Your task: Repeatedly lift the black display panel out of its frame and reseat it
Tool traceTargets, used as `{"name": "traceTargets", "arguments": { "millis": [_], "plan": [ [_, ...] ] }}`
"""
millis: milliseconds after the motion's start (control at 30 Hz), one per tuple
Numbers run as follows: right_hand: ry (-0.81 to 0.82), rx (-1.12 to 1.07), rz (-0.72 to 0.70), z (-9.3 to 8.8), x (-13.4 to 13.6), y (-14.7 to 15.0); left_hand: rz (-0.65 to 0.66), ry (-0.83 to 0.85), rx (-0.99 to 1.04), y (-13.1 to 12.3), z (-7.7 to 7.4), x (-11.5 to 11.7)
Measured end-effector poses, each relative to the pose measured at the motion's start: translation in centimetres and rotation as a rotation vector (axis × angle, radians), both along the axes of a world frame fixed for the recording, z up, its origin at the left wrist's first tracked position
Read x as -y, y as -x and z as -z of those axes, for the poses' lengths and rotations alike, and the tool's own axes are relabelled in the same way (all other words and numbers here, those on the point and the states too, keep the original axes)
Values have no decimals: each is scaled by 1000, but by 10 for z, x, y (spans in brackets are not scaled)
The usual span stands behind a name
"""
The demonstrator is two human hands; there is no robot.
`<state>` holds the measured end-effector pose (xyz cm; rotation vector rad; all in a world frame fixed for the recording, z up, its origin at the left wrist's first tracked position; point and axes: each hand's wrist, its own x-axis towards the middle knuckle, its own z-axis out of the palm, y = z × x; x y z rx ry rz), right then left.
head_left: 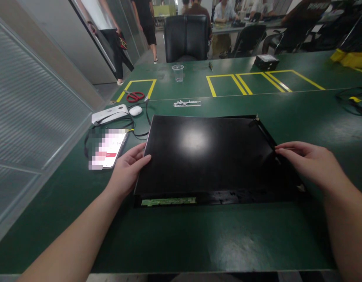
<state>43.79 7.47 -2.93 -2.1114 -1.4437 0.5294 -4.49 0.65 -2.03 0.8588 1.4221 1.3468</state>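
A flat black display panel (198, 156) with a glossy light reflection lies over a black backing frame (267, 133) that shows along its right and far edges. A green circuit strip (169, 201) runs along the near left edge. My left hand (129, 166) grips the panel's left edge, thumb on top and fingers at the side, partly hidden. At the right edge, my right hand (307, 158) has thumb and fingers pinched together where panel and frame meet. Exactly which of the two its fingertips hold is hard to see.
Left of the panel are a phone (108, 150), a white device (110, 114), a white mouse-like piece (135, 111), cables and red scissors (135, 96). Beyond stand a plastic cup (178, 73), a screwdriver (210, 66) and a black box (266, 62). Several people are in the background.
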Motion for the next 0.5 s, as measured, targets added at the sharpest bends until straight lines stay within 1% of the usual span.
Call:
{"name": "traceTargets", "arguments": {
  "millis": [67, 200, 300, 500],
  "plan": [
    [8, -6, -2, 1, -1, -1, 14, -48, -95, 3, 0, 1],
    [21, 3, 0, -1, 0, 1, 23, -129, -356, 14, 5, 0],
    [14, 21, 17, -5, 0, 5, 60, -116, -491, 22, 11, -2],
    [7, 63, 23, -12, 1, 11, 121, -84, -673, 30, 21, -6]
  ]
}}
